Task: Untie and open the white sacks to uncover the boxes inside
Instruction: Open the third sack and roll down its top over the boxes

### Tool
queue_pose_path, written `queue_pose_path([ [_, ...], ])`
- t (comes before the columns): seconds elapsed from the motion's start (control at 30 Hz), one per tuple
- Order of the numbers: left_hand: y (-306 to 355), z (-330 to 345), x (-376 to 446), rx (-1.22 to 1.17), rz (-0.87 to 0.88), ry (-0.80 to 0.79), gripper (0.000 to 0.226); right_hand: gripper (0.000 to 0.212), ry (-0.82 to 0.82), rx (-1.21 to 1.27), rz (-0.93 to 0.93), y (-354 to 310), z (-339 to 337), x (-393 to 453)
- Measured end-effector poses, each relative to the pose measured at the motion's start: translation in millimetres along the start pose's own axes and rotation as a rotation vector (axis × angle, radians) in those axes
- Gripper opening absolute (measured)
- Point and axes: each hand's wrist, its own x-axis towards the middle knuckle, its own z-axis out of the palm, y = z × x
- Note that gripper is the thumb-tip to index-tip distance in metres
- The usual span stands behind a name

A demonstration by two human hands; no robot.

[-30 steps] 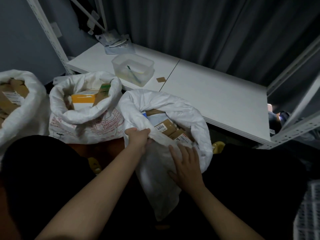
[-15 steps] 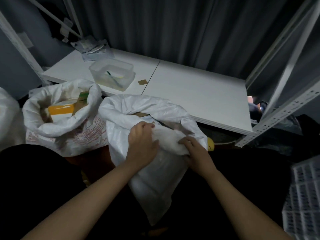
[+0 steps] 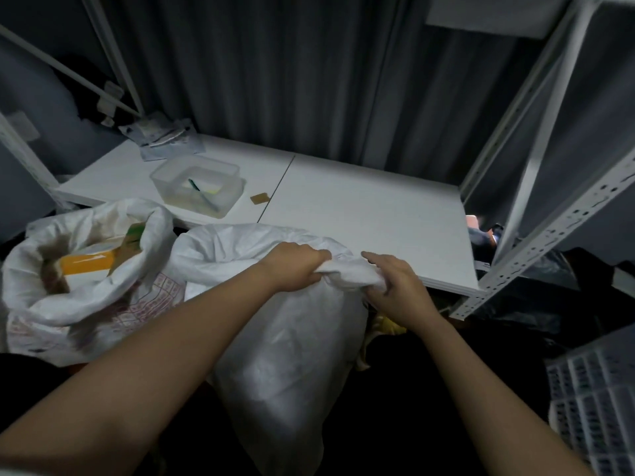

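Fingers first: on our left hand [image 3: 292, 271] they're curled tight around a bunched fold of the sack's rim, and our right hand [image 3: 395, 286] is doing the same on the other end of that fold, thumb on top, so both are clamped on fabric with a twisted roll of it stretched between them. We're holding it like that, we'd guess, to get enough purchase to drag the mouth of the white sack [image 3: 285, 338] wide or roll the rim down. It's woven plastic stuff, slippery, so a loose pinch probably wouldn't cut it.

That sack stands right in front of us, leaning against the edge of the low white shelf board [image 3: 360, 214]. From this angle the gathered top hides whatever's inside, so no boxes visible in this one.

Just to its left, touching it, the second sack [image 3: 68, 297] has its rim rolled down and boxes [image 3: 89, 266] showing, yellow and cardboard-brown. Behind it on the board sits a clear plastic tub [image 3: 197, 187] with a pen in it.
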Motion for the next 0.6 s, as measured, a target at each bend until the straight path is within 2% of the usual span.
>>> queue_pose_path([
  [0.07, 0.3, 4.9, 3.0, 0.103, 0.038, 0.064, 0.032, 0.067, -0.218, -0.094, -0.032, 8.3, 1.8, 0.6],
  [0.13, 4.5, 11.2, 1.3, 0.179, 0.084, 0.140, 0.030, 0.070, -0.304, -0.177, -0.043, 11.7, 4.6, 8.1],
  [0.2, 5.7, 14.3, -1.0, 0.156, 0.049, 0.081, 0.036, 0.078, -0.250, -0.328, -0.147, 13.0, 9.7, 16.7],
  [0.27, 1.1, 14.4, 0.3, -0.078, 0.005, -0.106, 0.059, 0.087, -0.168, -0.449, -0.281, 20.4, 22.3, 21.1],
  [0.33, 2.5, 6.5, 5.0, -0.412, -0.079, -0.324, 0.081, 0.069, -0.109, -0.474, -0.378, 25.1, 30.9, 21.7],
  [0.37, 4.9, 5.0, 9.5, -0.503, -0.095, -0.367, 0.080, 0.062, -0.077, -0.491, -0.407, 26.3, 33.9, 20.4],
  [0.43, 10.5, 8.9, 19.5, -0.521, -0.070, -0.343, 0.063, 0.063, -0.070, -0.464, -0.385, 28.5, 36.4, 14.7],
  [0.5, 16.1, 11.2, 24.4, -0.412, -0.055, -0.247, 0.052, 0.072, -0.104, -0.276, -0.155, 26.8, 30.8, 6.4],
  [0.57, 19.8, 12.9, 23.4, -0.264, -0.071, -0.205, 0.048, 0.079, -0.159, 0.064, 0.308, 24.9, 23.8, -4.4],
  [0.6, 21.1, 13.8, 21.8, -0.197, -0.078, -0.195, 0.047, 0.078, -0.105, 0.320, 0.558, 24.2, 22.2, -7.3],
])
